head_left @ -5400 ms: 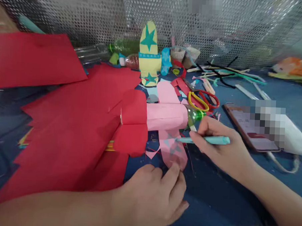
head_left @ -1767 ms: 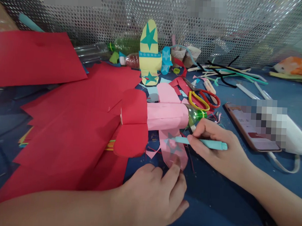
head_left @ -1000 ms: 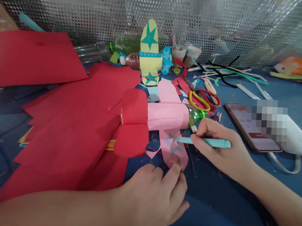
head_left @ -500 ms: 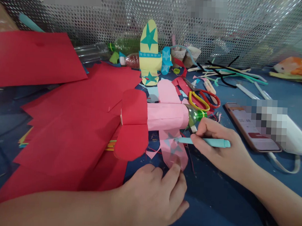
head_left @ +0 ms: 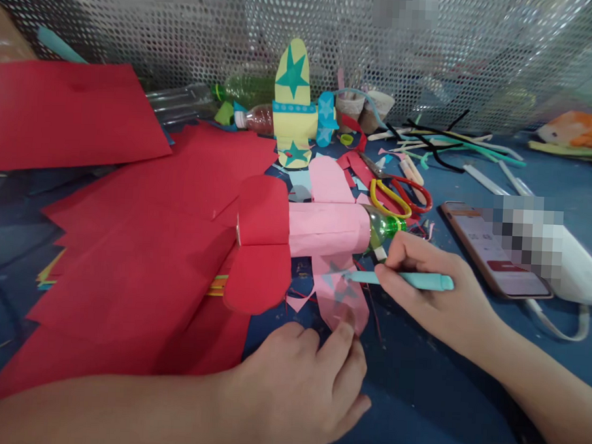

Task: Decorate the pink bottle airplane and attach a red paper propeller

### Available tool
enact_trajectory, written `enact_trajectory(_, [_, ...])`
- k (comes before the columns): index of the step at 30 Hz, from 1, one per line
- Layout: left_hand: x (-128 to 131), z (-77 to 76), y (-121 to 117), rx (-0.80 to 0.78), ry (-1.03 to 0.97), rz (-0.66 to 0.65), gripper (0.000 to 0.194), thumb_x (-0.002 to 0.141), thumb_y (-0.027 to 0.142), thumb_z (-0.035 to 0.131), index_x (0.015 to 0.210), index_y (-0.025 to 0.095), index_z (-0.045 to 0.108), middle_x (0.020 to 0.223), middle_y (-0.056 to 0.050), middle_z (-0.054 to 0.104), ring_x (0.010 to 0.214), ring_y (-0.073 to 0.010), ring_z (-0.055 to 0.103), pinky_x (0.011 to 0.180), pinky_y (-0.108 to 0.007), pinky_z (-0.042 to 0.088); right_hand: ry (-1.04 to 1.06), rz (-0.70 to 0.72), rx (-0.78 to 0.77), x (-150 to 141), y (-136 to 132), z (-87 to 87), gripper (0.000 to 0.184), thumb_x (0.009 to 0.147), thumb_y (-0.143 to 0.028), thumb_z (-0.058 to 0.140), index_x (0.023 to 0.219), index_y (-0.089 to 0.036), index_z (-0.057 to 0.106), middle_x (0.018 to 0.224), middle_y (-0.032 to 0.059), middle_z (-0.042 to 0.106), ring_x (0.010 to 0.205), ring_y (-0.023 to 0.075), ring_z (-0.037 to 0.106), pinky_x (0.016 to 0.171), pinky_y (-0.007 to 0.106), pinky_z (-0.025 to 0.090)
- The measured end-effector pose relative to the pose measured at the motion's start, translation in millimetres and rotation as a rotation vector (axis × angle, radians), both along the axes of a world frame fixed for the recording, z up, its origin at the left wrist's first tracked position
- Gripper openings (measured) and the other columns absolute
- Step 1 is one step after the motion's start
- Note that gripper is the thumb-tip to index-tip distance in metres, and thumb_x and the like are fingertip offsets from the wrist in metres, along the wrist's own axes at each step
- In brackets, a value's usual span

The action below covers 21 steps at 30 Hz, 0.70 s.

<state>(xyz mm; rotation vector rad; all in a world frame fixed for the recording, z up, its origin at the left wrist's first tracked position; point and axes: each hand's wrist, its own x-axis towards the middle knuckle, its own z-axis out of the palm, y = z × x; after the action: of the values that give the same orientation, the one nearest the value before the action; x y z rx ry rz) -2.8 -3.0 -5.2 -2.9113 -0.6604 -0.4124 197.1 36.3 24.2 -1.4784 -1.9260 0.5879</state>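
Observation:
A plastic bottle wrapped in pink paper (head_left: 328, 227) lies on its side, its green neck pointing right and red paper tail flaps (head_left: 259, 273) at its left end. A pink paper wing (head_left: 329, 302) sticks out toward me with a grey-blue star (head_left: 341, 291) on it. My left hand (head_left: 313, 380) is closed at the wing's near end, the index fingertip on top; its lower fingers are partly hidden. In a pinch, my right hand (head_left: 433, 287) grips a light turquoise felt-tip pen (head_left: 423, 280), its tip at the star.
Red paper sheets (head_left: 137, 261) spread over the left. Behind stand scissors (head_left: 400, 194), paper scraps and a yellow paper-covered bottle plane (head_left: 294, 117). At right lie a phone (head_left: 491, 250) and a white object (head_left: 569, 253) with a cable. A perforated silver screen (head_left: 210, 41) closes the back.
The pen tip has made small shifts over the star, further left 1.8 s ago and back right since. The near red flap sags slightly lower. My left hand has stayed in place.

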Motion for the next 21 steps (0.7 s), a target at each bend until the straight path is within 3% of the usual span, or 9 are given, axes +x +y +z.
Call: enact_trajectory(21, [-0.1, 1.9, 0.5, -0.018, 0.028, 0.002, 0.036, 0.095, 0.036, 0.037, 0.105, 0.010, 0.060, 0.111, -0.015, 0.066, 0.051, -0.0173, 0.059, 0.041, -0.034, 0.045, -0.019, 0.007, -0.011, -1.4, -0.7, 3.1, 0.024, 0.076, -0.014, 0.051, 0.062, -0.022, 0.034, 0.051, -0.0088, 0.032, 0.045, 0.0076, 0.030, 0.042, 0.021, 0.027])
